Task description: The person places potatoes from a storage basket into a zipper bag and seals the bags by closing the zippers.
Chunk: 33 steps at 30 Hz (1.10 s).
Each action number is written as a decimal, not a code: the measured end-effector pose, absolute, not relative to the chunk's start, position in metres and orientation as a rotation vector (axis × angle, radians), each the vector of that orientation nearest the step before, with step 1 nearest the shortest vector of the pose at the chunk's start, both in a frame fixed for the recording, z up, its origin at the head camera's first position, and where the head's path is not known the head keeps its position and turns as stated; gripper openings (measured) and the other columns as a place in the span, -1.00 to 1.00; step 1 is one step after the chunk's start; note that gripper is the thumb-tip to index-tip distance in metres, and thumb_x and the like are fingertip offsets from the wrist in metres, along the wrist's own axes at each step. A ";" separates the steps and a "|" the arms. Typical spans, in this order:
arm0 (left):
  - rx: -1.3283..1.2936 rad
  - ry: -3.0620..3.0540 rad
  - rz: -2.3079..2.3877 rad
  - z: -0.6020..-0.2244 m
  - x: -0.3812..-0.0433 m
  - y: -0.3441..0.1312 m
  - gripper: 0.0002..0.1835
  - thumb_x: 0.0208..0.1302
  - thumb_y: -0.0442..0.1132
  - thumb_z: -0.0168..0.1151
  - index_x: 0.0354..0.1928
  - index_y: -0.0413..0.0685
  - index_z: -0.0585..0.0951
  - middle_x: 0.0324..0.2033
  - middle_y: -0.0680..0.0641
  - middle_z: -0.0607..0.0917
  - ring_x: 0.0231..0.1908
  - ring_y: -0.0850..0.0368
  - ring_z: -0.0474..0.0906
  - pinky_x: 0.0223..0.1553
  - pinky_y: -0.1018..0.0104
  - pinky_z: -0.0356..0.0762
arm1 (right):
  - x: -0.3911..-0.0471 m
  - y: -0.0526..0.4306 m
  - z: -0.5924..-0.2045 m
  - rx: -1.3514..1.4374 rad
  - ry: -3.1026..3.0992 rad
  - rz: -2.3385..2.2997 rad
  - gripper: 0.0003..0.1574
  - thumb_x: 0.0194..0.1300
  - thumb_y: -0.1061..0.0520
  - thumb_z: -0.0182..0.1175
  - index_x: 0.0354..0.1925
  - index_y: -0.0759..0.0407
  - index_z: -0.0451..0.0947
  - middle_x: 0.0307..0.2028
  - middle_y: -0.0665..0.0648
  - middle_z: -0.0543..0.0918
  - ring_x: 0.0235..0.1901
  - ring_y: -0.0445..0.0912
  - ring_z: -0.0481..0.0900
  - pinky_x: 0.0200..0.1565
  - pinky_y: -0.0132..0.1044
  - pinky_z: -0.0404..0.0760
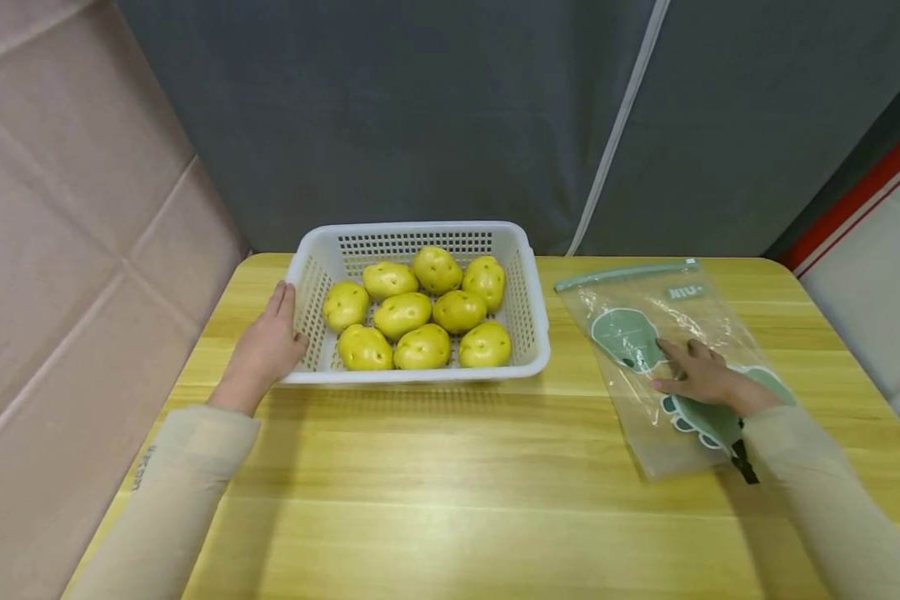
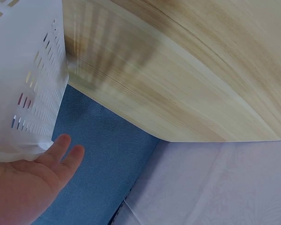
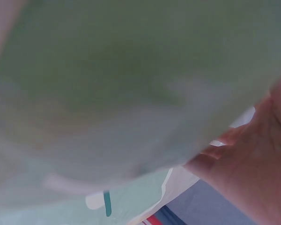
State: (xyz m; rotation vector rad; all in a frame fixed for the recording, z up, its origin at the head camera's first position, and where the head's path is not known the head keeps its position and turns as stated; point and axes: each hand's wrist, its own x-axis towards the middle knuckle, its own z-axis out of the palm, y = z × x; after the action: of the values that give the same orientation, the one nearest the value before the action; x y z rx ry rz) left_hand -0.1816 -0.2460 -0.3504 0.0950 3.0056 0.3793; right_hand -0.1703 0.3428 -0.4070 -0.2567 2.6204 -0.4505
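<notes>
A white plastic basket [image 1: 420,377] holds several yellow potatoes [image 1: 402,316] in rough rows. My left hand [image 1: 267,337] rests against its left rim, the thumb over the edge and the fingers along the outside. From the left wrist, the left hand [image 2: 37,183] shows straight fingertips beside the basket's slotted wall [image 2: 35,89]. To the right lies a clear zip bag [image 1: 622,408] with green cartoon prints and a green zip strip. My right hand [image 1: 701,379] touches the bag's upper face with fingers spread. In the right wrist view, blurred bag film [image 3: 122,93] covers much of the right hand [image 3: 243,164].
The wooden table [image 1: 450,483] carries the basket and the bag. A dark grey partition [image 1: 420,117] rises behind its far edge. Pale padded panels [image 1: 82,225] border the left side, and a white panel with a red stripe [image 1: 862,200] stands at the right.
</notes>
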 end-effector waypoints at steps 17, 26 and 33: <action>0.093 2.998 0.384 -0.349 -0.180 -0.245 -0.16 0.28 -0.27 -0.07 0.45 -0.43 -0.24 0.46 -0.42 -0.19 0.27 -0.49 0.19 0.24 -0.29 0.28 | -0.168 0.355 -0.408 -0.476 2.662 -0.530 0.05 0.21 -0.13 0.25 0.36 0.43 0.02 0.20 0.81 -0.02 0.16 0.72 0.00 0.03 0.62 0.10; 0.089 3.004 0.386 -0.349 -0.180 -0.244 -0.17 0.27 -0.28 -0.08 0.45 -0.42 -0.24 0.46 -0.41 -0.19 0.29 -0.49 0.16 0.25 -0.29 0.27 | -0.172 0.350 -0.401 -0.354 2.639 -0.511 0.18 0.16 -0.15 0.30 0.36 0.52 -0.08 0.20 0.83 -0.08 0.14 0.74 -0.01 0.04 0.60 0.15; 0.098 3.012 0.389 -0.350 -0.180 -0.245 -0.17 0.26 -0.29 -0.08 0.44 -0.43 -0.23 0.46 -0.42 -0.18 0.28 -0.50 0.18 0.24 -0.29 0.28 | -0.174 0.345 -0.387 -0.287 2.681 -0.430 0.03 0.33 -0.11 0.12 0.33 0.62 -0.07 0.16 0.84 0.08 0.11 0.68 0.13 0.06 0.49 0.29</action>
State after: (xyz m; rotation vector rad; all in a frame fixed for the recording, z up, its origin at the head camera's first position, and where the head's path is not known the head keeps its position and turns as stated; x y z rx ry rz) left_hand -0.1801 -0.2450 -0.3497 0.0980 3.0121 0.3888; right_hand -0.1735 0.3447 -0.3872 -0.2868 2.6807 -0.4296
